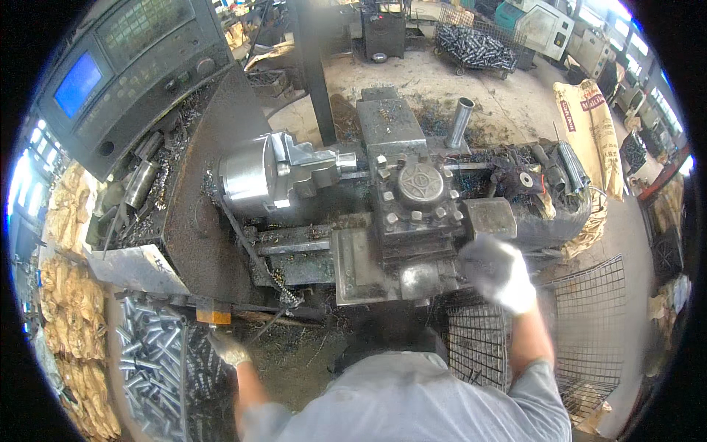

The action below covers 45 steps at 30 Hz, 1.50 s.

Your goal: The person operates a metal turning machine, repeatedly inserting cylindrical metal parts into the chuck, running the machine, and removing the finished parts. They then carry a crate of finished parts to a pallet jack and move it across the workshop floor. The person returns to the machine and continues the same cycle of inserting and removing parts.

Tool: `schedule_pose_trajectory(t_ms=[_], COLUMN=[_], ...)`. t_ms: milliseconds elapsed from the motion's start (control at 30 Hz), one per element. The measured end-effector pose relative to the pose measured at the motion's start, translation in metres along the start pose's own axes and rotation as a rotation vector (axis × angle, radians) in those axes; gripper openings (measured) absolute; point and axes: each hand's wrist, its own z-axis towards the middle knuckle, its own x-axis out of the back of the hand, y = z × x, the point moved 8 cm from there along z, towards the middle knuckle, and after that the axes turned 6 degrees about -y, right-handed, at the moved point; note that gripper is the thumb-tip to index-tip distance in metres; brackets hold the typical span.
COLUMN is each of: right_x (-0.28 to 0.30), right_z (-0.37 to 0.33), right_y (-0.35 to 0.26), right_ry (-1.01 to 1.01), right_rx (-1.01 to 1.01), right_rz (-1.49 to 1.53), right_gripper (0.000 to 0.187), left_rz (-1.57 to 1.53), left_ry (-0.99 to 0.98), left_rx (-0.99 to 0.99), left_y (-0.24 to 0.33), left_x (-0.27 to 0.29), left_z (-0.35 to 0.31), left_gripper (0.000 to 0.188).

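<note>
A lathe fills the middle, its shiny chuck (250,177) at left with stepped jaws around a short metal workpiece (345,161). Right of the chuck stands the square tool post (420,188), ringed with bolts. My right hand (501,272), in a white glove with a dark grey palm, is over the carriage, right of a rounded metal knob (420,280). Motion smears its fingers, so any grip is hidden. Low at left, my gloved left hand (230,349) is just below an orange block (213,314) on the lathe's front. Its fingertips are too dark to make out.
A bin of metal tubes (151,361) stands beside my left arm. Wire mesh baskets (589,309) flank my right arm. A control panel with a blue screen (77,82) rises at upper left. Metal chips litter the machine, and an upright tube (460,121) stands behind it.
</note>
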Motion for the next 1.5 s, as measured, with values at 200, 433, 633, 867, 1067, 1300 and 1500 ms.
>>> schedule_pose_trajectory(t_ms=[200,433,633,867,1067,1300,1500], right_x=[0.008,-0.132,-0.198,-0.006,-0.172,-0.240,-0.246], right_z=[0.153,0.323,0.333,0.425,0.361,0.331,0.332], right_y=[-0.028,0.067,0.137,0.245,0.113,0.143,0.147], right_ry=[-0.139,-0.734,-1.070,-0.259,-1.056,-1.548,-1.282], right_rx=[0.304,0.241,0.097,-0.414,0.015,-0.241,-0.141], right_rz=[-0.190,-0.716,-0.661,-0.442,-0.396,-0.020,0.095], right_gripper=[0.015,0.053,0.034,0.034,0.090,0.043,0.035], left_rz=[-0.030,-1.204,-0.585,-0.054,0.245,0.188,0.170], left_ry=[0.039,-0.483,-0.367,-0.300,-0.117,-0.085,-0.039], left_rx=[-0.140,0.616,0.088,-0.789,-1.189,-1.221,-1.239], left_y=[0.000,-0.028,0.085,0.352,0.532,0.525,0.522], left_x=[0.010,-0.070,-0.077,-0.057,-0.125,-0.138,-0.141], left_z=[0.005,-0.021,-0.149,-0.105,-0.021,-0.007,-0.002], left_gripper=[0.041,0.049,0.026,0.046,0.054,0.046,0.047])
